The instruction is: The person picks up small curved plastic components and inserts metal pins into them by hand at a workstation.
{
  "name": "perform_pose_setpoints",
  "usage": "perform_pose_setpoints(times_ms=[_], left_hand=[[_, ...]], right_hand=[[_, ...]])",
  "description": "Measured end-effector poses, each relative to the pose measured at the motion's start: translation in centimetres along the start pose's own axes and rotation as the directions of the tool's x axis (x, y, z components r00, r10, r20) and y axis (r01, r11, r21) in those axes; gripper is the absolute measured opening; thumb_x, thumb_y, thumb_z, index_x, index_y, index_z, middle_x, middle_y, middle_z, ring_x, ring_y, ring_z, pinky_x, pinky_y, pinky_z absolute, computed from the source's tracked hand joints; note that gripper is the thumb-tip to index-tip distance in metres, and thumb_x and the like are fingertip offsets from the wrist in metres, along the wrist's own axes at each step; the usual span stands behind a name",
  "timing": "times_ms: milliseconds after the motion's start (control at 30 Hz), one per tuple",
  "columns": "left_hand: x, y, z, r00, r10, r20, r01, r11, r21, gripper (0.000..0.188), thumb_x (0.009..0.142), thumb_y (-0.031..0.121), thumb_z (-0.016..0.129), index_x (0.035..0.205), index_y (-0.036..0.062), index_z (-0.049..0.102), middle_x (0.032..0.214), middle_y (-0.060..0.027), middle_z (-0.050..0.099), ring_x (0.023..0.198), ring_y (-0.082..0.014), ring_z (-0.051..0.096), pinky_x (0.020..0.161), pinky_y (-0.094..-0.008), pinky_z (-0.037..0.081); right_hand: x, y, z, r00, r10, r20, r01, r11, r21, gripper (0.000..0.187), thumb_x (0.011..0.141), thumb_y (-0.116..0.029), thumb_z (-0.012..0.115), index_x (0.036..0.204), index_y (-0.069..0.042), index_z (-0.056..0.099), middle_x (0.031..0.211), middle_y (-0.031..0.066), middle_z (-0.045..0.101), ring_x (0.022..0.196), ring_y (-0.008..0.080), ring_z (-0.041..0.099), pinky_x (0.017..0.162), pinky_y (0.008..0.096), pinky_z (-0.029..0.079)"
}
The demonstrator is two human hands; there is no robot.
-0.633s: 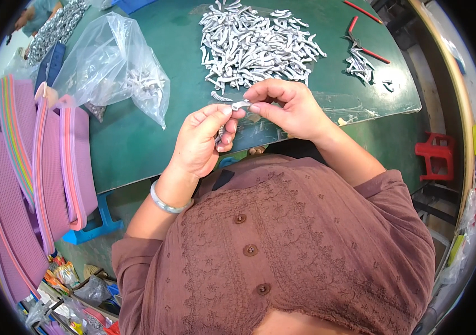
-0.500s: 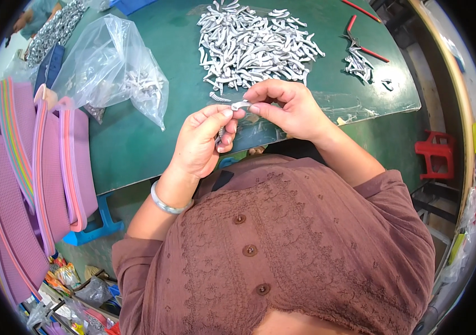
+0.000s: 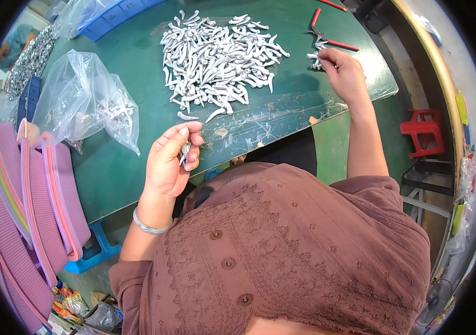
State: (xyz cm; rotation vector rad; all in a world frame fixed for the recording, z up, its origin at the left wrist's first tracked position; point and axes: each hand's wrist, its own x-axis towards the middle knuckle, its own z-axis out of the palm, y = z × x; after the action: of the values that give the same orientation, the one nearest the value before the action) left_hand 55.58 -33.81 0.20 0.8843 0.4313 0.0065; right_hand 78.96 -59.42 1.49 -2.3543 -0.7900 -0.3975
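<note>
My left hand [image 3: 166, 161] is curled near the table's front edge, fingers closed round a small silver-grey curved piece [image 3: 185, 151] with a scaly surface. Out to the right, my right hand [image 3: 346, 73] reaches over a small cluster of similar pieces, partly hidden beneath it. Thumb and forefinger pinch a silver curved piece [image 3: 313, 56] there. A large heap of silver-white curved pieces [image 3: 221, 61] lies in the middle of the table. Between that heap and my left hand, a single curved piece [image 3: 187, 117] lies apart.
Red-handled pliers [image 3: 341, 46] lie just beyond my right hand. Clear plastic bags [image 3: 73, 92] with pieces inside, a blue bin [image 3: 116, 23] and a heap of shiny metal parts [image 3: 30, 64] are at left. Purple striped bundles [image 3: 37, 206] stand beside the table; a red stool [image 3: 421, 134] is right.
My right hand has left the piece at my left fingertips and moved right to the small cluster by the pliers. My left hand keeps its scaly piece. The whole view has shifted.
</note>
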Motion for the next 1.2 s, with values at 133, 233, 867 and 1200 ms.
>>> perform_pose_setpoints(times_ms=[133, 233, 867, 1200], left_hand=[[0.2, -0.1, -0.1, 1.000, -0.022, -0.020, 0.021, 0.999, -0.045, 0.022, 0.087, 0.016, 0.045, 0.098, -0.0013, 0.053, 0.077, -0.0051, 0.052, 0.057, -0.0086, 0.044, 0.045, -0.0176, 0.034], [0.2, 0.0, 0.0, 0.999, -0.030, -0.025, 0.029, 0.999, -0.041, 0.021, 0.087, 0.016, 0.047, 0.097, -0.0009, 0.054, 0.076, -0.0046, 0.052, 0.058, -0.0089, 0.044, 0.046, -0.0181, 0.035], [0.1, 0.0, 0.1, 0.999, -0.031, -0.026, 0.031, 0.999, 0.016, 0.018, 0.085, 0.014, 0.049, 0.095, -0.0006, 0.054, 0.074, -0.0035, 0.051, 0.057, -0.0079, 0.044, 0.046, -0.0174, 0.034], [0.2, 0.0, -0.3, 0.999, -0.034, -0.013, 0.033, 0.999, -0.016, 0.019, 0.086, 0.013, 0.048, 0.097, -0.0013, 0.053, 0.075, -0.0043, 0.051, 0.057, -0.0084, 0.044, 0.046, -0.0177, 0.035]], right_hand=[[-0.1, 0.4, -0.2, 0.977, -0.200, -0.073, 0.172, 0.944, -0.282, 0.012, 0.069, -0.006, 0.060, 0.081, -0.005, 0.061, 0.083, 0.0087, 0.057, 0.085, 0.0275, 0.050, 0.076, 0.0362, 0.041], [0.1, -1.8, 1.3, 0.968, -0.238, 0.085, 0.246, 0.963, -0.113, 0.013, 0.071, -0.010, 0.062, 0.083, -0.005, 0.060, 0.086, 0.0085, 0.056, 0.087, 0.0274, 0.050, 0.076, 0.0349, 0.041], [0.8, -5.4, 4.7, 0.869, -0.449, 0.207, 0.394, 0.882, 0.257, 0.007, 0.071, -0.001, 0.058, 0.077, -0.003, 0.056, 0.085, 0.0054, 0.050, 0.080, 0.0210, 0.047, 0.074, 0.0286, 0.039], [1.9, 0.1, -0.2, 0.951, -0.308, 0.027, 0.308, 0.951, 0.015, 0.007, 0.073, -0.002, 0.056, 0.080, -0.002, 0.055, 0.087, 0.0060, 0.055, 0.084, 0.0231, 0.050, 0.072, 0.0305, 0.042]])
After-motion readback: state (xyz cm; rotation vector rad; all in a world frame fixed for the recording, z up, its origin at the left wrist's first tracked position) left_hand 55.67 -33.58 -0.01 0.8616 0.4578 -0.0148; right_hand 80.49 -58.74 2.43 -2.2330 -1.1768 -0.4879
